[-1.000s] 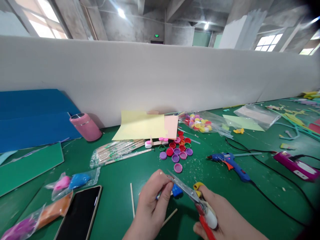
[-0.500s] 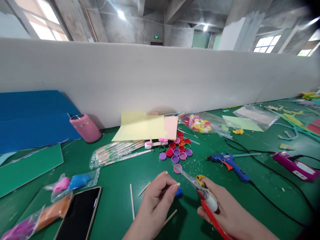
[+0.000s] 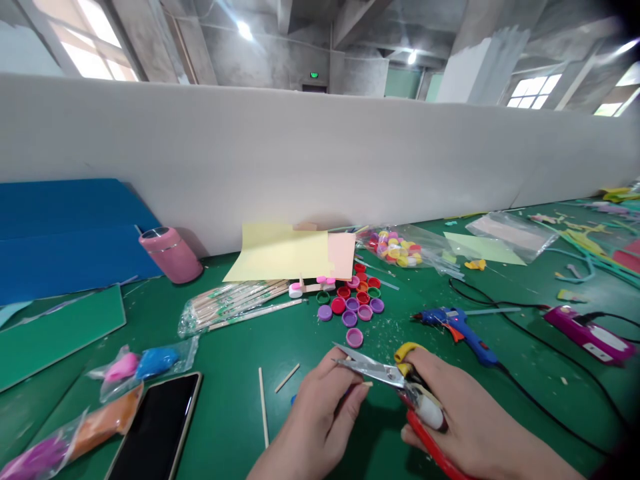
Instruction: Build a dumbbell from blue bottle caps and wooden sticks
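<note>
My left hand (image 3: 320, 410) is closed, its thumb and fingers pinching a thin wooden stick (image 3: 369, 384) whose pale end sticks out past the thumb. Most of that stick is hidden. A bit of something blue (image 3: 293, 400) peeks out beside the left fingers. My right hand (image 3: 455, 407) grips scissors (image 3: 373, 369) with red and yellow handles. Their blades are apart and reach over the left fingertips, near the stick. A white rounded piece (image 3: 430, 410) shows by the scissors' pivot, against the right palm. Two loose sticks, a longer one (image 3: 263, 407) and a shorter one (image 3: 287, 378), lie left of my hands.
Several colourful bottle caps (image 3: 351, 319) lie ahead, by a bag of wrapped sticks (image 3: 235, 303). A blue glue gun (image 3: 463, 330) with its cord is at right. A phone (image 3: 157, 427) and clay packets (image 3: 159, 361) lie left; a pink cup (image 3: 171, 255) leans against the white partition (image 3: 300, 160).
The scissors have swung left, and their blades have opened over my left fingers. My left hand has turned a little; the blue thing now shows on its other side.
</note>
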Tool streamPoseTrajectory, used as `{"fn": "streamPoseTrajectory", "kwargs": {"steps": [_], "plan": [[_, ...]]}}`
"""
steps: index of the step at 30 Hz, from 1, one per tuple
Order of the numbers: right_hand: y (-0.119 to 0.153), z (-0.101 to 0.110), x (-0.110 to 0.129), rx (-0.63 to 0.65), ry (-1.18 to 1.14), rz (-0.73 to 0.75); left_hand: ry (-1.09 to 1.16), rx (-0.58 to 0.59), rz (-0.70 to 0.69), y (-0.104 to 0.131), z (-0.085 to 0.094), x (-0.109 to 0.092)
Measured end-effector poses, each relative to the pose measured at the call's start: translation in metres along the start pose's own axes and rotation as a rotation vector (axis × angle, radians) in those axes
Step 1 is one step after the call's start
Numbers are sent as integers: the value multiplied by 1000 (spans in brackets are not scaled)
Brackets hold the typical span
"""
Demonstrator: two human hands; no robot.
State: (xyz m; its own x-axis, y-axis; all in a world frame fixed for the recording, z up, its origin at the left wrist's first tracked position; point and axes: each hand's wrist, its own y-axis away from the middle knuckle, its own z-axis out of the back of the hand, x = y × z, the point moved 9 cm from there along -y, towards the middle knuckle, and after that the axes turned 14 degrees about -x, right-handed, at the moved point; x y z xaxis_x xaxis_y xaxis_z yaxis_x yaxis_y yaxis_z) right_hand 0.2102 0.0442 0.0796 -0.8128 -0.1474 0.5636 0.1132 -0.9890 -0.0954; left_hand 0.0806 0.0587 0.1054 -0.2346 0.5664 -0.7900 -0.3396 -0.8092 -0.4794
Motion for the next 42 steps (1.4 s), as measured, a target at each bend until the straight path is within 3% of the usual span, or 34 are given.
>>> {"fn": "streamPoseTrajectory", "kwargs": {"steps": [42], "plan": [[4,-18,-12,35,-12,-16,-1,4,0,1,-1,5]]}}
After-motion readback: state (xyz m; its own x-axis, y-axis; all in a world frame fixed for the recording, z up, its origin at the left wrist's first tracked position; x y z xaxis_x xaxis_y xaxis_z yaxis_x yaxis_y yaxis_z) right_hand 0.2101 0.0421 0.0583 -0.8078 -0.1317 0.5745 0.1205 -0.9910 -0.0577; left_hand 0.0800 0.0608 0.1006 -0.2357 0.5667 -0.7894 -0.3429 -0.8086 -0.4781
